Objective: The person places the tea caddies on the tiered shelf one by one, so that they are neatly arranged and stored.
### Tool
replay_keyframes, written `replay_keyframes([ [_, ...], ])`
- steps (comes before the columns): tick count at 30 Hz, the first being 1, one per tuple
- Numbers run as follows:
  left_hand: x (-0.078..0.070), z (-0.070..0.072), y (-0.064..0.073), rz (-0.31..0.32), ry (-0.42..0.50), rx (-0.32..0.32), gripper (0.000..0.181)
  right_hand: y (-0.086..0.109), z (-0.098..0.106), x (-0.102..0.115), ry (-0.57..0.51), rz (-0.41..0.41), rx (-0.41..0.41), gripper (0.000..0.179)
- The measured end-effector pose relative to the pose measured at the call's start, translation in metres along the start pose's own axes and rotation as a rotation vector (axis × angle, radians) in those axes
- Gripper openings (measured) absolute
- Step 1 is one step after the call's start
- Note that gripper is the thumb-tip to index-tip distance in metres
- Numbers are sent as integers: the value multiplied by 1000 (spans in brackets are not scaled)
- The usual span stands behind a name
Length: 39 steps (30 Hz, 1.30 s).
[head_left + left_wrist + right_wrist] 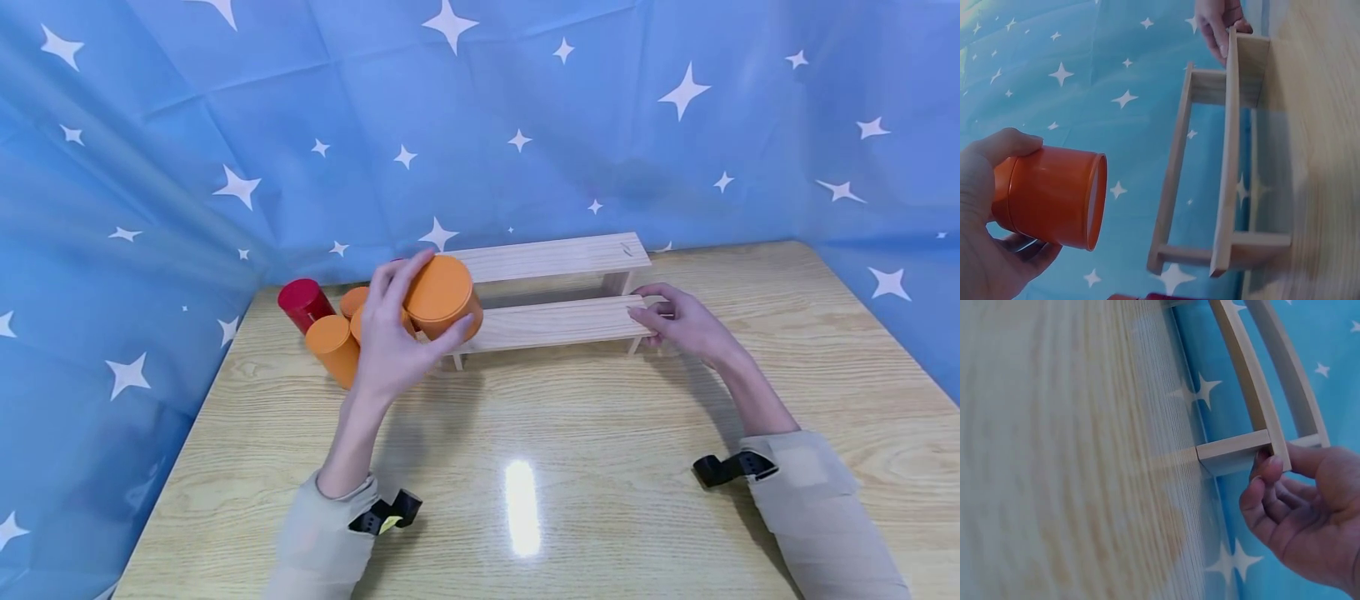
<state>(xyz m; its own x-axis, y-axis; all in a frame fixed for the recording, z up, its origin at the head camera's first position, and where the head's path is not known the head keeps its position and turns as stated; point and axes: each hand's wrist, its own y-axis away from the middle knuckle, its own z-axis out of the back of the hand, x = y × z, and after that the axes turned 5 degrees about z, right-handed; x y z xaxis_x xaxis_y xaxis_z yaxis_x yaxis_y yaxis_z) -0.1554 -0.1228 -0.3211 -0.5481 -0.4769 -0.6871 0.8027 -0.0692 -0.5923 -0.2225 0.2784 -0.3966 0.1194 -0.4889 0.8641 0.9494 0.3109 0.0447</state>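
Observation:
My left hand [393, 350] grips a large orange canister [442, 296] from the side, thumb on the near side and fingers round the far side. The canister [1054, 197] is raised above the table, in front of the left end of a two-tier wooden rack [555, 321]. At the rack's right end, my right hand [678, 325] pinches the end of the lower board, thumb on top. The right wrist view shows that hand [1310, 519] with its fingers curled under the board [1275, 447], beside the end support.
Left of the rack, several smaller orange canisters [335, 346] stand together with a red canister [303, 302], partly behind my left hand. A blue curtain with white stars [525, 125] closes off the back and left of the wooden table [600, 467].

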Motion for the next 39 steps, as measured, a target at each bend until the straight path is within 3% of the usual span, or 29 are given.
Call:
replay_keyframes([
  [20,-5,-63,-7,143,39,186,76,-1,-2,0,-25,-5,-14,60],
  [39,-8,-109,-15,173,73,297,76,0,-2,0,-12,16,-17,59],
])
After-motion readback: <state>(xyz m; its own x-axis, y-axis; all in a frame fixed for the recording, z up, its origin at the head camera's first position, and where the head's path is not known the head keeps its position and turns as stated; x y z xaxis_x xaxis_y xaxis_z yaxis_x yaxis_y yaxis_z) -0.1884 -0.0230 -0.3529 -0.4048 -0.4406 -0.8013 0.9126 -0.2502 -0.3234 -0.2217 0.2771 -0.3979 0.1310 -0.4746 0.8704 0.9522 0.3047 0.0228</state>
